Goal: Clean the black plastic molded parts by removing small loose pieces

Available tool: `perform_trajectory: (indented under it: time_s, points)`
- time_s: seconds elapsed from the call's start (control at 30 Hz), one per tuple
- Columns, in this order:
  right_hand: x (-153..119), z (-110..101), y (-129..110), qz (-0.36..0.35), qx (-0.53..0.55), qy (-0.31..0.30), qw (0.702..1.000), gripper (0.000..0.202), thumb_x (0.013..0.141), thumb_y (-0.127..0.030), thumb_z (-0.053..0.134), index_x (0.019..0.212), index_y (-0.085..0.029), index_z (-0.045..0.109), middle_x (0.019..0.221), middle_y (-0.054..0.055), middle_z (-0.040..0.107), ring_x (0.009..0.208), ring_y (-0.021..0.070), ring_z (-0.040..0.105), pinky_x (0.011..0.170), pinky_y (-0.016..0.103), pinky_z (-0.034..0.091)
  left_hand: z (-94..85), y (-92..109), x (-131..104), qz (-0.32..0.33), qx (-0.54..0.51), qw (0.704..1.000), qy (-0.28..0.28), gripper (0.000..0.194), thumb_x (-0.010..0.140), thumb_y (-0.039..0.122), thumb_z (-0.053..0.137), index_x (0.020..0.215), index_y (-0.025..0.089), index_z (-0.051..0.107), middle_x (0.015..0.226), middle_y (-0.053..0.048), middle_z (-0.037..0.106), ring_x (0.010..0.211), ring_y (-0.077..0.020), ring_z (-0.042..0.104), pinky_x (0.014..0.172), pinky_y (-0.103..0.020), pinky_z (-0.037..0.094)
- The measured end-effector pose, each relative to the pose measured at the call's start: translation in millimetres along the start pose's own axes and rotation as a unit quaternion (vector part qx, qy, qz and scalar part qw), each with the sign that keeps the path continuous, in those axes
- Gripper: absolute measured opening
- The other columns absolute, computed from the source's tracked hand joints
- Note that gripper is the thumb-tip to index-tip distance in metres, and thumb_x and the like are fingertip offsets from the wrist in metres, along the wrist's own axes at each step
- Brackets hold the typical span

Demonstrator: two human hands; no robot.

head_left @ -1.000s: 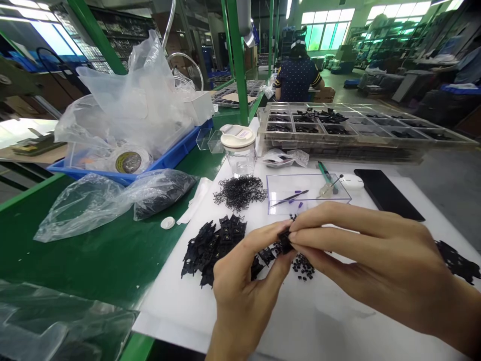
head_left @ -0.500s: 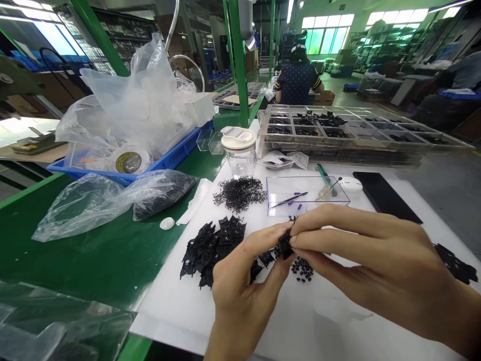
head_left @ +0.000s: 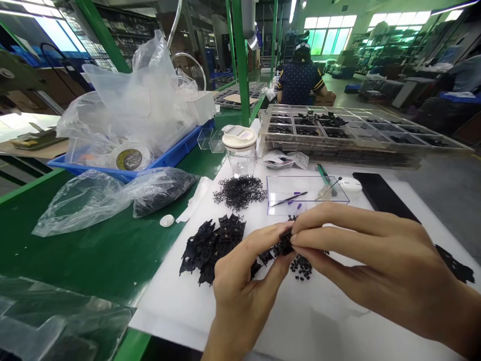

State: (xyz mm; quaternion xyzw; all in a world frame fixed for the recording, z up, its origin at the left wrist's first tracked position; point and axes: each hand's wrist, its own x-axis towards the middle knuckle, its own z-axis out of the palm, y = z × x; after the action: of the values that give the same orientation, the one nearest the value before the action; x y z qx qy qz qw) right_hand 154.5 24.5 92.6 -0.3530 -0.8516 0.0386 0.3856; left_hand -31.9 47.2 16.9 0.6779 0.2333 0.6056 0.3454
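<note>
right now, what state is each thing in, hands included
left hand: pinching small black part
right hand: holding that same part
small black part: held between both hands
clear cup: upright, lid on
compartment tray: open, black parts inside
blue bin: open, plastic bags piled in
thin black pieces: loosely heaped

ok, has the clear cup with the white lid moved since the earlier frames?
No. The cup stands in the same place against the green post, just behind the heap of thin black parts.
</note>
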Motion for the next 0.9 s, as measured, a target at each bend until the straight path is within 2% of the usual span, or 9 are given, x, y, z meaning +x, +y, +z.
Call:
perform_trajectory:
  time_s: [0.2, 0.53, 0.73, 0.9]
  points:
    - [-1.2, 0.2, -1.7, 0.010, 0.004, 0.001, 1.000, 0.013, 0.096, -0.004, 0.063, 0.098, -0.014, 0.070, 0.107, 0.007, 0.071, 0.094, 0.0127, 0.067, 0.087, 0.023, 0.054, 0.6, 0.2, 0.2, 0.005, 0.019, 1.000, 0.012, 0.050, 0.083, -0.005, 0.075, 0.122, 0.026, 0.073, 0.121, -0.003, 0.078, 0.110, -0.0209, 0.074, 0.099, -0.034, 0.063]
    - [0.6, 3.1, -1.9, 0.030, 0.020, 0.014, 0.999, 0.015, 0.095, -0.002, 0.061, 0.098, -0.013, 0.070, 0.104, 0.008, 0.070, 0.092, 0.0142, 0.068, 0.085, 0.024, 0.056, -0.4, -0.4, -0.9, 0.003, 0.018, 1.000, 0.005, 0.052, 0.083, -0.008, 0.073, 0.123, 0.025, 0.071, 0.122, -0.002, 0.077, 0.113, -0.0189, 0.072, 0.103, -0.030, 0.060]
    - [1.4, 2.5, -0.5, 0.030, 0.025, 0.002, 0.999, 0.016, 0.095, -0.001, 0.061, 0.098, -0.013, 0.070, 0.105, 0.007, 0.070, 0.094, 0.0131, 0.068, 0.091, 0.023, 0.055, 0.1, 0.5, 0.2, 0.012, 0.023, 1.000, 0.003, 0.053, 0.082, -0.009, 0.074, 0.124, 0.023, 0.071, 0.123, -0.003, 0.077, 0.113, -0.0179, 0.072, 0.103, -0.029, 0.059]
    - [1.3, 1.3, 0.4, 0.014, 0.023, -0.005, 1.000, 0.015, 0.096, -0.002, 0.061, 0.099, -0.014, 0.070, 0.104, 0.007, 0.069, 0.097, 0.0139, 0.068, 0.092, 0.023, 0.056, 0.4, -0.1, -0.7, 0.016, 0.028, 0.999, 0.012, 0.053, 0.081, -0.007, 0.075, 0.124, 0.024, 0.072, 0.121, -0.003, 0.078, 0.111, -0.0198, 0.073, 0.101, -0.033, 0.061]
